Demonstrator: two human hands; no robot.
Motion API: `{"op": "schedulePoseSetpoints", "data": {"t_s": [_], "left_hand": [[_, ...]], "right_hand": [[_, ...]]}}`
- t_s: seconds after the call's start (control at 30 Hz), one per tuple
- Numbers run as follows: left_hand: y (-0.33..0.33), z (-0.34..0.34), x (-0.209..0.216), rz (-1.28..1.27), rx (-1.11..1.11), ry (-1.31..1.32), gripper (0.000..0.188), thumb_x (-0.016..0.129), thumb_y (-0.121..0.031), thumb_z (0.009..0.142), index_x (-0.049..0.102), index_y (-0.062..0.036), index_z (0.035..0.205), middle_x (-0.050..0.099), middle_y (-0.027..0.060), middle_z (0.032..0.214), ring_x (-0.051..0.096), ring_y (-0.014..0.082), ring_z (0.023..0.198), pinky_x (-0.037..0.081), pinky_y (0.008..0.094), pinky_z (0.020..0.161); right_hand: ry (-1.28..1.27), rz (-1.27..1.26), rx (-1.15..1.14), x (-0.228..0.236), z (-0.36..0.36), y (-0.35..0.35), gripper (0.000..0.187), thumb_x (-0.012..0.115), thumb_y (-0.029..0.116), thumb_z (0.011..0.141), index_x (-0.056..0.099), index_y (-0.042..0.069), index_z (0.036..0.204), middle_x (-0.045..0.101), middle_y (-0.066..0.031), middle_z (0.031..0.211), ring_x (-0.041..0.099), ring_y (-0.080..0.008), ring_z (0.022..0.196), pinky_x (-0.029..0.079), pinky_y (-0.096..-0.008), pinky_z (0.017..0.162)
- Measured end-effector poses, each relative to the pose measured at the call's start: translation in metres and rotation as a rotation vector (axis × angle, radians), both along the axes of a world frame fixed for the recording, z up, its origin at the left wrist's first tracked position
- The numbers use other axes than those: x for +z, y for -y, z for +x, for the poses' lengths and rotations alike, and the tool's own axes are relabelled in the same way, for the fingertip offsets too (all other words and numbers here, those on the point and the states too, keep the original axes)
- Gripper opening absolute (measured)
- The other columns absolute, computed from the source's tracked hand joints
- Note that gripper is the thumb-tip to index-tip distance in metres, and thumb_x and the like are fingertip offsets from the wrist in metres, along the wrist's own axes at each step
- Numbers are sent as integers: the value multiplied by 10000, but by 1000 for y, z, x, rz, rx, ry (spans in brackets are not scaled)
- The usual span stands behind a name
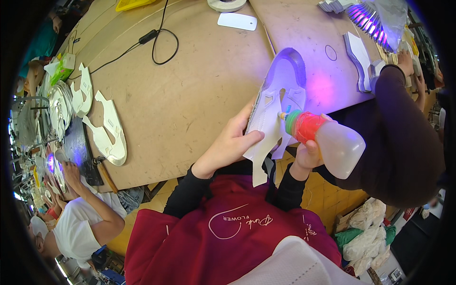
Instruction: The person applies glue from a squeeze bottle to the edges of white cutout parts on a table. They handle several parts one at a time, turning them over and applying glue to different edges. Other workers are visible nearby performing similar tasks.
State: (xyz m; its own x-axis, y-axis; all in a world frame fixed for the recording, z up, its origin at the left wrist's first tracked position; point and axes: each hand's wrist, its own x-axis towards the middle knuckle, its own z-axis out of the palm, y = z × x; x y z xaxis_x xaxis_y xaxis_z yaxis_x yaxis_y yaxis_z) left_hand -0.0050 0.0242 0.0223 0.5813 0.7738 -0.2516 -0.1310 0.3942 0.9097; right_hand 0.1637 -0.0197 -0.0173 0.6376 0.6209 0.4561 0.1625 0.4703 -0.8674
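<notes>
My left hand grips a white shoe upper, its thumb on the inner face and its fingers beneath. The upper's curved heel end points away from me, and its loose straps hang toward my lap. In my right hand is a squeeze bottle of milky plastic, tilted, with red wrapping and a green ring at the neck. Its narrow tip touches or nearly touches the upper near a small blue label; I cannot tell which. Violet light falls on the heel end.
Several cut white uppers lie at the left of the table. A black cable, a white card-like piece and a tape roll are farther back. At right are stacked white pieces and a co-worker's dark sleeve.
</notes>
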Motion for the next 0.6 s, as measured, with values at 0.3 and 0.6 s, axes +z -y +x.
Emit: {"op": "schedulePoseSetpoints", "data": {"t_s": [0.3, 0.6], "left_hand": [[3, -2, -6, 62, -20, 1, 692, 514, -13, 761, 240, -1, 1396, 435, 81, 1290, 430, 146, 1175, 336, 291, 988], [5, -4, 0, 24, -44, -5, 690, 459, -28, 720, 280, 0, 1386, 441, 116, 1309, 402, 184, 1214, 304, 299, 1009]], "right_hand": [[93, -17, -20, 6, 0, -4, 729, 764, 513, 638, 498, 20, 1104, 509, -114, 1033, 500, -215, 918, 421, -324, 801], [123, -14, -54, 9, -3, -6, 738, 751, 535, 643, 487, 21, 1101, 514, -121, 1038, 510, -223, 923, 426, -328, 796]]}}
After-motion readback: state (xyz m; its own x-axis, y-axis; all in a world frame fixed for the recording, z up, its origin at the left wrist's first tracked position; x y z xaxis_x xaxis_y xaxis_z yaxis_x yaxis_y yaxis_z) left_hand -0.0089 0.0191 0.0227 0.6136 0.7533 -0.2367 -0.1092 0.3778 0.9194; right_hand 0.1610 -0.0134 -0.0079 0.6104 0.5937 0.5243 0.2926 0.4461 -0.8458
